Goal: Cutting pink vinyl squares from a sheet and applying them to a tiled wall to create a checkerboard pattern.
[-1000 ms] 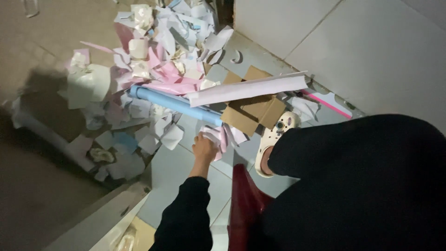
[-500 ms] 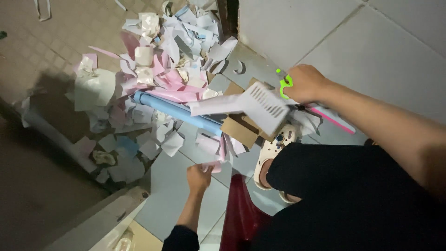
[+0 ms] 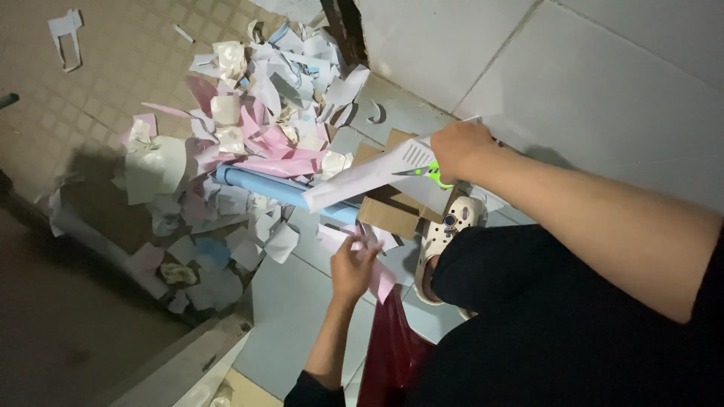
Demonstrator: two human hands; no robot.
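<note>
Right hand (image 3: 460, 147) grips green scissors (image 3: 431, 173) plus limp white sheet (image 3: 369, 175); left hand (image 3: 353, 265), below sheet, pinches flimsy pink paper (image 3: 381, 280). Light, tear-prone; hold edges.

green-handled scissors (image 3: 431, 172): blades behind white paper sheet (image 3: 369, 175) | light blue tube (image 3: 273, 188): end hidden by sheet | right hand (image 3: 461, 148): fingers hidden

Your right hand (image 3: 461, 147) is closed in a fist at two o'clock, forearm bare. Your left hand (image 3: 353, 265) reaches forward at centre, fingers curled, sleeve dark.
</note>
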